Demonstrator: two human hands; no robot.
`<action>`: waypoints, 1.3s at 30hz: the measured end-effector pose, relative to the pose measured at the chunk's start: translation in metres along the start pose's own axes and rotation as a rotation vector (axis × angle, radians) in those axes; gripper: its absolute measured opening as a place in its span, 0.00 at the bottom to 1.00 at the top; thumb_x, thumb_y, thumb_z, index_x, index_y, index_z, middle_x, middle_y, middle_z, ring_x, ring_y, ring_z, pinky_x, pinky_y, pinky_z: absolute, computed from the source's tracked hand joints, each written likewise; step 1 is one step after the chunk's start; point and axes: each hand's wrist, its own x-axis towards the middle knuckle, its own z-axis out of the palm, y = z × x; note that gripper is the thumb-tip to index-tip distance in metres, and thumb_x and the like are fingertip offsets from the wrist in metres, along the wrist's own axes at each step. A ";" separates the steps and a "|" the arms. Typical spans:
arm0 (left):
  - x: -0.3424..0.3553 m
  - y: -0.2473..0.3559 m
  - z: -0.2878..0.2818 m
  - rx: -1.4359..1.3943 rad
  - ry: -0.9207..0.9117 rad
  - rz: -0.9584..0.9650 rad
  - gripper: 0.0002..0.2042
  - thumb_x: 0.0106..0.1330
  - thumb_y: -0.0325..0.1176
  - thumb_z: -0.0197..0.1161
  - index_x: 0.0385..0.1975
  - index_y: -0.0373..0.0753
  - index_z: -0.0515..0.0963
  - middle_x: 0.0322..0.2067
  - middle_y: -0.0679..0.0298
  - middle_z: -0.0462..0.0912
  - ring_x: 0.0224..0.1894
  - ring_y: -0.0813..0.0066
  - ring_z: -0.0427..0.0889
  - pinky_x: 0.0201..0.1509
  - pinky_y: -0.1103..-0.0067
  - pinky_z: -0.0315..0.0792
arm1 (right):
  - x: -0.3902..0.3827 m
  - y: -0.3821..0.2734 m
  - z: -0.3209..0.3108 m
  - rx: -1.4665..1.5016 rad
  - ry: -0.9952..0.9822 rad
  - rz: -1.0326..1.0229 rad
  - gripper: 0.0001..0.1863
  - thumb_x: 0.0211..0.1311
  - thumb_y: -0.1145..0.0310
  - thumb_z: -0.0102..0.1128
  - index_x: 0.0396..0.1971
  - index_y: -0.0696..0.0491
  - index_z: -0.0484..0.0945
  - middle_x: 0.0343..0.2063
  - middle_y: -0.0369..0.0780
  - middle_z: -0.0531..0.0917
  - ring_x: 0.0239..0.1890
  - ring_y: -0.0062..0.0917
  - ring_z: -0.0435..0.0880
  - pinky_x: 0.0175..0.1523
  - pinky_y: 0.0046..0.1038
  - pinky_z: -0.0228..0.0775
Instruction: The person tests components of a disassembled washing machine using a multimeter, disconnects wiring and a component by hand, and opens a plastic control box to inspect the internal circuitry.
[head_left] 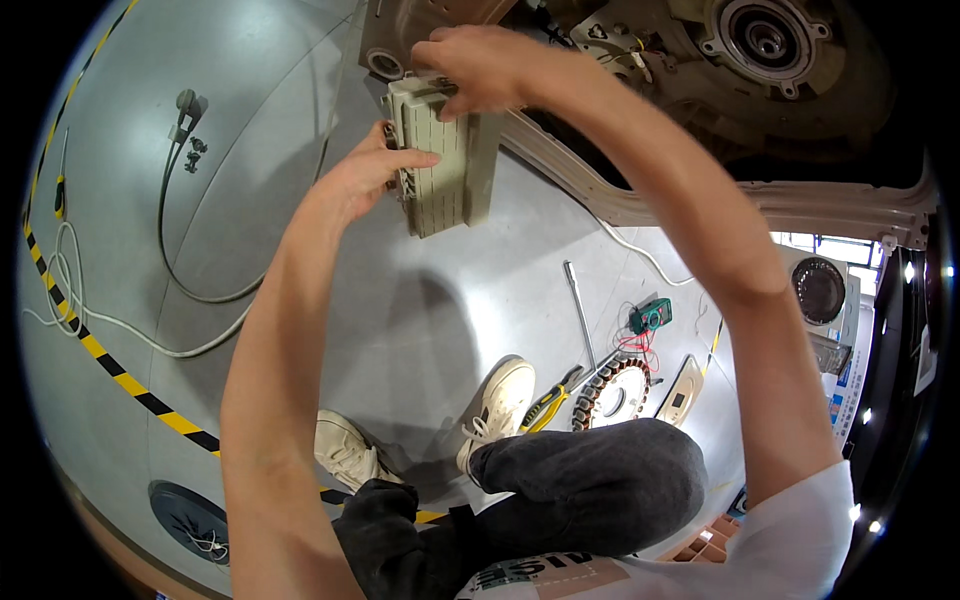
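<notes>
A long pale grey-green plastic housing [437, 190] with rows of slotted lines stands on end on or just above the floor. My left hand [362, 172] is closed on its left side, the thumb lying across the front face and the other fingers behind the edge. From above, my right hand [480, 68] reaches over the housing's top end. Its thumb presses near the top of the face, and its fingers curl over the far side, where their tips are partly hidden. To the right, the opened washing machine [640, 200] shows its drum hub [766, 40].
Near my right knee are a copper-wound stator [612, 392], yellow-handled pliers [545, 405], a metal wrench rod [578, 310] and a green multimeter [650, 316]. A power cable with plug [180, 125] lies left. Striped floor tape [130, 384], a screwdriver [60, 195] and a dark round tray [188, 520] are farther left.
</notes>
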 end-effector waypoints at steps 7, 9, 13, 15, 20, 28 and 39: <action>-0.010 -0.007 0.029 -0.090 0.078 -0.042 0.43 0.49 0.39 0.73 0.62 0.38 0.53 0.57 0.56 0.68 0.59 0.62 0.68 0.60 0.61 0.61 | -0.106 -0.044 0.088 0.318 0.609 0.395 0.48 0.43 0.53 0.73 0.62 0.57 0.57 0.58 0.52 0.64 0.59 0.49 0.64 0.62 0.41 0.59; -0.013 -0.007 0.044 -0.084 0.124 -0.088 0.44 0.50 0.43 0.73 0.63 0.40 0.52 0.59 0.56 0.65 0.61 0.61 0.65 0.61 0.54 0.58 | -0.118 -0.049 0.114 0.479 0.597 0.478 0.62 0.38 0.48 0.76 0.67 0.56 0.44 0.61 0.56 0.57 0.62 0.52 0.60 0.65 0.43 0.56; -0.023 -0.003 0.076 -0.245 0.126 -0.099 0.44 0.51 0.47 0.72 0.64 0.42 0.52 0.61 0.56 0.62 0.64 0.58 0.61 0.63 0.51 0.54 | -0.128 -0.055 0.143 0.541 0.580 0.550 0.69 0.30 0.46 0.79 0.68 0.56 0.41 0.61 0.58 0.56 0.63 0.54 0.58 0.66 0.44 0.56; -0.025 -0.004 0.078 -0.264 0.098 -0.105 0.45 0.52 0.50 0.71 0.64 0.43 0.51 0.62 0.56 0.61 0.66 0.58 0.58 0.64 0.51 0.53 | -0.131 -0.049 0.136 0.573 0.545 0.548 0.68 0.31 0.47 0.79 0.68 0.57 0.43 0.61 0.58 0.56 0.63 0.53 0.59 0.66 0.43 0.57; -0.026 -0.008 0.063 -0.368 0.019 -0.129 0.43 0.55 0.58 0.65 0.65 0.46 0.52 0.61 0.60 0.61 0.64 0.61 0.59 0.66 0.51 0.50 | -0.143 -0.033 0.112 0.835 0.472 0.513 0.62 0.39 0.54 0.78 0.69 0.55 0.44 0.62 0.52 0.60 0.65 0.40 0.60 0.67 0.37 0.56; -0.027 -0.014 0.061 -0.352 0.118 -0.098 0.25 0.61 0.37 0.67 0.56 0.50 0.63 0.54 0.69 0.70 0.58 0.69 0.67 0.64 0.55 0.56 | -0.154 0.001 0.113 1.521 0.436 0.365 0.55 0.47 0.55 0.73 0.69 0.57 0.47 0.59 0.50 0.67 0.62 0.35 0.66 0.65 0.32 0.58; -0.011 -0.019 0.048 -0.417 0.070 -0.136 0.18 0.69 0.43 0.55 0.57 0.51 0.66 0.53 0.72 0.73 0.55 0.71 0.69 0.63 0.56 0.56 | -0.180 0.043 0.158 2.322 0.491 0.329 0.31 0.60 0.54 0.59 0.58 0.58 0.67 0.51 0.46 0.78 0.48 0.32 0.81 0.50 0.36 0.78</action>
